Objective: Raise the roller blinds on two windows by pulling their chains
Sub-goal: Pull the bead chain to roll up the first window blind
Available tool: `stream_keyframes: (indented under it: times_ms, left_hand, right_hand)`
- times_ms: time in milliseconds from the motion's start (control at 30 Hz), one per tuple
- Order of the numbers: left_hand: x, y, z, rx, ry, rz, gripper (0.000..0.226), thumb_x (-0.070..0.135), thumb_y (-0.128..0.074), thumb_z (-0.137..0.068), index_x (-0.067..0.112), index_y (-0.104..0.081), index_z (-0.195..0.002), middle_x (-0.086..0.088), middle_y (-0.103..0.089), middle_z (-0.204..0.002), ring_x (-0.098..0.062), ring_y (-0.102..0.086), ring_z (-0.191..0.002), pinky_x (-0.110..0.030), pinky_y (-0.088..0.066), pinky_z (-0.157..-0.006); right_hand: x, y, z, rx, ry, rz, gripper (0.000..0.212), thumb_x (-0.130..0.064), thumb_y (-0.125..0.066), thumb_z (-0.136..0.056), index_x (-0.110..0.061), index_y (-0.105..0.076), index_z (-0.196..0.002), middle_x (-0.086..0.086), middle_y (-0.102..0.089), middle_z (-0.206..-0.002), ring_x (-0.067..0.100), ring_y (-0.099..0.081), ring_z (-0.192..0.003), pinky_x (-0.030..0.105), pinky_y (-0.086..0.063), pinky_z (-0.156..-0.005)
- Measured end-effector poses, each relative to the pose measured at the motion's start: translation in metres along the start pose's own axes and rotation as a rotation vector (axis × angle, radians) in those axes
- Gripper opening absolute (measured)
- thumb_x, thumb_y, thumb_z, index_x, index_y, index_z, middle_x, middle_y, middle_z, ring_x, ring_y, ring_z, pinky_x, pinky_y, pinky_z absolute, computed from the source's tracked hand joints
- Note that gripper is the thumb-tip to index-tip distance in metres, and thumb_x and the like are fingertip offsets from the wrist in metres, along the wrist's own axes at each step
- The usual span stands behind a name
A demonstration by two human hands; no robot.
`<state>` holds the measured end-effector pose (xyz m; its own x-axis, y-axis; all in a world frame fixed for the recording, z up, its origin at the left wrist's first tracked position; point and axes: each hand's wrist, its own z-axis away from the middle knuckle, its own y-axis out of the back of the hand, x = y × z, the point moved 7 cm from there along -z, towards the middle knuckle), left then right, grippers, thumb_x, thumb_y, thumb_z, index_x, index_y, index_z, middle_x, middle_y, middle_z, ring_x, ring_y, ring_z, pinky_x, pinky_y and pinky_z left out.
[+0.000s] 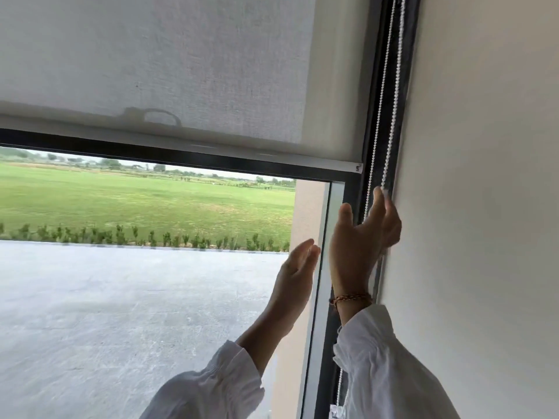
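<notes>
Two strands of bead chain (390, 95) run down the frame's right side; my right hand (360, 246) pinches one at centre right. My left hand (295, 275), fingers loosely spread, hovers beside it. The blind (169, 65) fills the upper left.

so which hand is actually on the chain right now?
The right hand, the one with the braided wristband, next to the wall. Its fingers close around the bead chain. The left hand is open in front of the glass, touching nothing.

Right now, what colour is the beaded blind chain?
White beaded blind chain, clearest in the head view.
</notes>
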<state>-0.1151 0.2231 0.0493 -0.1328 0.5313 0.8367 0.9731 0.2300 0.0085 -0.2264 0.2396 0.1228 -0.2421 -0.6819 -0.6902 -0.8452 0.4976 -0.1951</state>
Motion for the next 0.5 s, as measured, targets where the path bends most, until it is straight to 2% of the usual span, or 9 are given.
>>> stream_keyframes:
  times_ms: [67, 133, 167, 233, 300, 333, 400, 467, 500]
  left_hand:
    - [0.017, 0.04, 0.015, 0.136, -0.075, -0.034, 0.023, 0.027, -0.043, -0.096, 0.027, -0.056, -0.114, 0.014, -0.058, -0.117, -0.007, -0.053, -0.111, -0.031, -0.043, -0.098]
    - [0.034, 0.087, 0.036, 0.287, -0.14, -0.026, 0.016, 0.025, -0.045, -0.095, 0.036, -0.058, -0.097, 0.016, -0.065, -0.1, -0.007, -0.061, -0.101, -0.029, -0.052, -0.086]
    - [0.042, 0.115, 0.049, 0.37, -0.165, -0.025, 0.017, 0.025, -0.046, -0.094, 0.037, -0.058, -0.093, 0.013, -0.067, -0.096, -0.008, -0.063, -0.097, -0.027, -0.054, -0.081]
    - [0.057, 0.172, 0.08, 0.53, -0.208, -0.026, 0.019, 0.023, -0.046, -0.095, 0.035, -0.06, -0.089, 0.008, -0.069, -0.092, -0.01, -0.066, -0.092, -0.026, -0.054, -0.073]
    - [0.074, 0.223, 0.113, 0.65, -0.233, -0.051, 0.021, 0.022, -0.046, -0.095, 0.034, -0.061, -0.086, 0.007, -0.07, -0.088, -0.011, -0.067, -0.085, -0.027, -0.052, -0.069]
    - [0.082, 0.25, 0.132, 0.707, -0.239, -0.072, 0.021, 0.022, -0.046, -0.094, 0.033, -0.061, -0.086, 0.007, -0.07, -0.085, -0.01, -0.067, -0.08, -0.027, -0.051, -0.067]
    - [0.099, 0.303, 0.171, 0.796, -0.248, -0.138, 0.019, 0.022, -0.046, -0.094, 0.032, -0.061, -0.087, 0.006, -0.069, -0.083, -0.009, -0.066, -0.074, -0.027, -0.05, -0.066]
    - [0.117, 0.351, 0.21, 0.851, -0.27, -0.225, 0.018, 0.021, -0.046, -0.094, 0.03, -0.061, -0.09, 0.005, -0.069, -0.08, -0.008, -0.065, -0.07, -0.025, -0.05, -0.065]
    - [0.127, 0.378, 0.233, 0.882, -0.292, -0.272, 0.018, 0.02, -0.046, -0.094, 0.03, -0.061, -0.09, 0.007, -0.069, -0.077, -0.007, -0.065, -0.069, -0.024, -0.051, -0.064]
  right_hand:
    - [-0.017, -0.012, 0.03, -0.034, 0.058, -0.017, 0.055, -0.024, -0.049, -0.083, -0.015, -0.037, -0.136, 0.009, -0.027, -0.15, 0.026, -0.01, -0.14, 0.049, -0.011, -0.11]
    - [-0.034, -0.03, 0.063, -0.1, 0.101, -0.072, 0.052, -0.02, -0.053, -0.085, -0.016, -0.038, -0.135, 0.008, -0.029, -0.15, 0.025, -0.009, -0.141, 0.049, -0.009, -0.11]
    - [-0.045, -0.04, 0.082, -0.14, 0.117, -0.119, 0.049, -0.016, -0.055, -0.086, -0.015, -0.041, -0.133, 0.008, -0.033, -0.148, 0.026, -0.013, -0.14, 0.048, -0.01, -0.111]
    - [-0.067, -0.06, 0.122, -0.222, 0.137, -0.232, 0.041, -0.01, -0.057, -0.085, -0.011, -0.049, -0.125, 0.011, -0.046, -0.138, 0.028, -0.03, -0.134, 0.05, -0.023, -0.111]
    - [-0.087, -0.079, 0.164, -0.308, 0.106, -0.353, 0.03, -0.008, -0.057, -0.085, -0.009, -0.056, -0.116, 0.008, -0.058, -0.122, 0.025, -0.048, -0.119, 0.049, -0.04, -0.1]
    - [-0.1, -0.091, 0.187, -0.371, 0.07, -0.409, 0.026, -0.008, -0.056, -0.086, -0.01, -0.058, -0.112, 0.005, -0.06, -0.115, 0.022, -0.053, -0.111, 0.045, -0.045, -0.095]
    - [-0.128, -0.114, 0.235, -0.504, 0.024, -0.491, 0.022, -0.01, -0.055, -0.087, -0.013, -0.06, -0.108, -0.002, -0.06, -0.105, 0.011, -0.057, -0.096, 0.023, -0.048, -0.083]
    - [-0.159, -0.133, 0.285, -0.606, 0.009, -0.569, 0.019, -0.01, -0.055, -0.087, -0.015, -0.062, -0.105, -0.004, -0.062, -0.1, -0.001, -0.056, -0.085, 0.002, -0.04, -0.071]
    - [-0.178, -0.143, 0.313, -0.65, 0.004, -0.617, 0.018, -0.01, -0.055, -0.088, -0.016, -0.063, -0.102, -0.005, -0.063, -0.097, -0.003, -0.057, -0.083, -0.001, -0.038, -0.067]
